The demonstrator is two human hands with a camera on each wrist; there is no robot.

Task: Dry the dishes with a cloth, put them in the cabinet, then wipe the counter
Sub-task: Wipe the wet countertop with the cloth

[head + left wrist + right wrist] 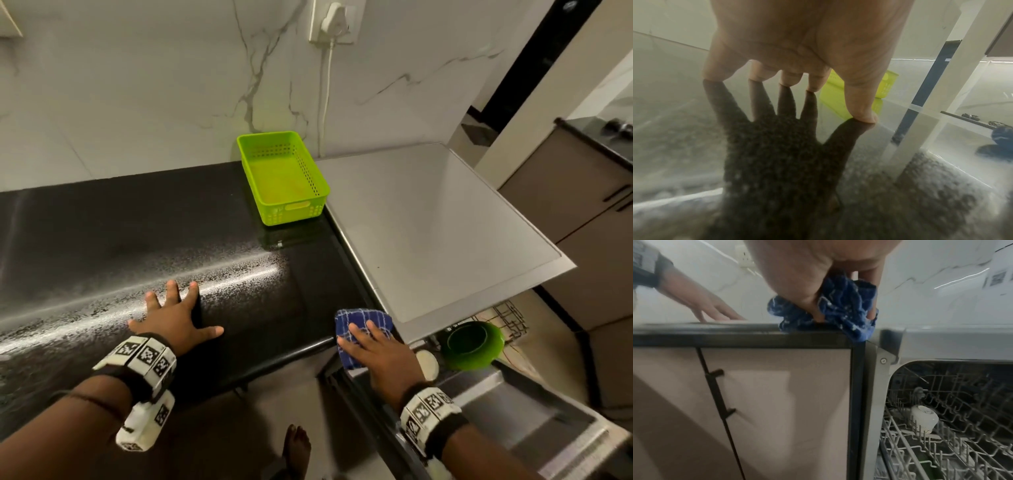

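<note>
Both hands sit low in the head view: the left hand (174,318) lies flat with fingers spread on the black counter (102,240), holding nothing, while the right hand (376,353) presses the blue checked cloth (359,322) onto the counter's front right corner — its fingers curl into the bunched fabric. Farther back a green basket (284,181) stands by the wall; below right, a green bowl (474,346) and a white cup (924,420) rest in the open dishwasher rack

A black strap fitted with white blocks bearing black square coded markers is worn just behind each hand, left hand (174,323) and right hand (378,353). A white camera housing, also marker-labelled, is mounted under the left wrist. The forearms are unsleeved.
</note>
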